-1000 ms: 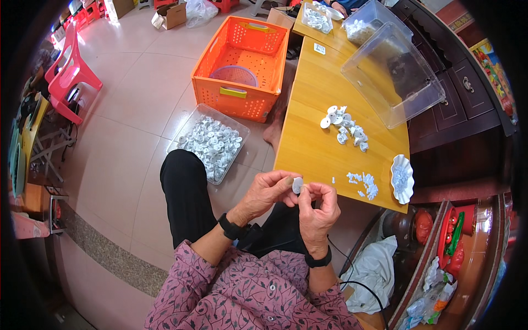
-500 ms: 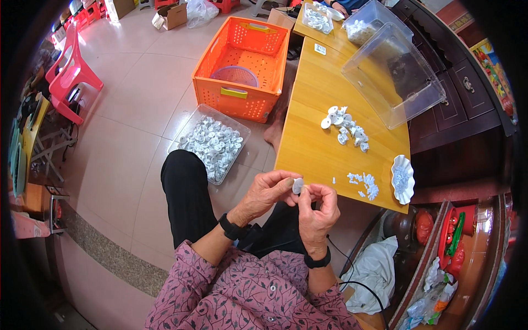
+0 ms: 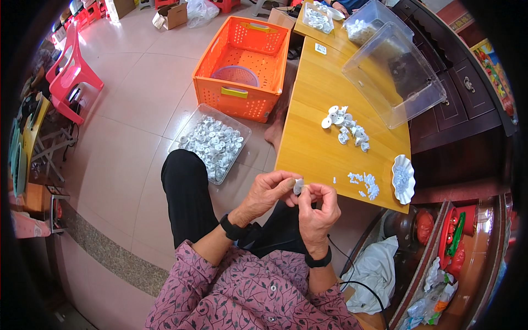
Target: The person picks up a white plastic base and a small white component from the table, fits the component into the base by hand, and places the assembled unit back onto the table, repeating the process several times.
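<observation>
Above my lap, a small round white plastic piece (image 3: 298, 187) is pinched between the fingers of my left hand (image 3: 270, 191). My right hand (image 3: 317, 209) meets it from the other side, its thumb and forefinger closed at the piece's edge; whether a tiny part sits in that pinch is hidden. On the wooden table (image 3: 308, 121) beyond my hands lie a cluster of similar white pieces (image 3: 346, 126) and a scatter of tiny white pegs (image 3: 369, 187). A white scalloped dish (image 3: 403, 192) at the table's right corner holds more tiny parts.
A clear bin (image 3: 214, 144) full of white pieces stands on the floor by my left knee. Behind it is an orange crate (image 3: 236, 99) with a purple basket (image 3: 235, 75) inside. A clear tub (image 3: 407, 104) lies tipped on the table. A pink chair (image 3: 71, 77) stands far left.
The white piece has turned slightly between my fingers and now looks narrower. Both hands stay in nearly the same place.
</observation>
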{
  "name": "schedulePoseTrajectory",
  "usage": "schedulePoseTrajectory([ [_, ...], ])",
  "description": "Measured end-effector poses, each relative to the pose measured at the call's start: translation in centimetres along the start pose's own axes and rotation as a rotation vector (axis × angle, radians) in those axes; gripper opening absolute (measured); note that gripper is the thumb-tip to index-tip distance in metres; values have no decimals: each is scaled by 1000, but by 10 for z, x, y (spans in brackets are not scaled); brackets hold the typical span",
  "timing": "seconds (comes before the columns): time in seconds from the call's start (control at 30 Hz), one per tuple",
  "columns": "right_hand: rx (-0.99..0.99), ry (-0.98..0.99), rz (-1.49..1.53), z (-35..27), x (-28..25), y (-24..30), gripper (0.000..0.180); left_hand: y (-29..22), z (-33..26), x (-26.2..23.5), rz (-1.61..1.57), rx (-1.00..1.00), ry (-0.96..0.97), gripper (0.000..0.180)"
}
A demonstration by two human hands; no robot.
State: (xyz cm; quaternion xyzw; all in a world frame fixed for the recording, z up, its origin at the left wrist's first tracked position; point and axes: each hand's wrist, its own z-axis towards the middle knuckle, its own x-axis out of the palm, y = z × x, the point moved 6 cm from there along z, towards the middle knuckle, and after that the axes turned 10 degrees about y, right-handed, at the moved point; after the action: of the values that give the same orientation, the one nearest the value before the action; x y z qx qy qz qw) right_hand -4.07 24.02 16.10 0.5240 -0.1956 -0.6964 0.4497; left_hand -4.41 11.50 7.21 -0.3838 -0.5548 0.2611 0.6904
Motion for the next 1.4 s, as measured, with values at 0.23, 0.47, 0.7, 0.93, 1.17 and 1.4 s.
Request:
schedulePoseTrajectory([
  [0.23,-12,-2,10,-1,-1,4,15,-4,-2,2,58,3,-8,28],
  [0.47,-13,-10,-5,-1,-1,2,16,-4,-1,3,68,4,-11,27],
  [0.7,81,4,99,-3,1,-4,16,4,-2,2,-8,-33,5,32],
  [0.93,191,-26,338,-5,1,-15,17,11,-1,3,-134,-42,45,36],
  [1.17,192,10,276,-4,3,-13,17,8,-2,3,-140,-35,33,36],
  [1.4,170,-3,234,-4,1,-13,17,10,-2,2,-143,-34,29,35],
])
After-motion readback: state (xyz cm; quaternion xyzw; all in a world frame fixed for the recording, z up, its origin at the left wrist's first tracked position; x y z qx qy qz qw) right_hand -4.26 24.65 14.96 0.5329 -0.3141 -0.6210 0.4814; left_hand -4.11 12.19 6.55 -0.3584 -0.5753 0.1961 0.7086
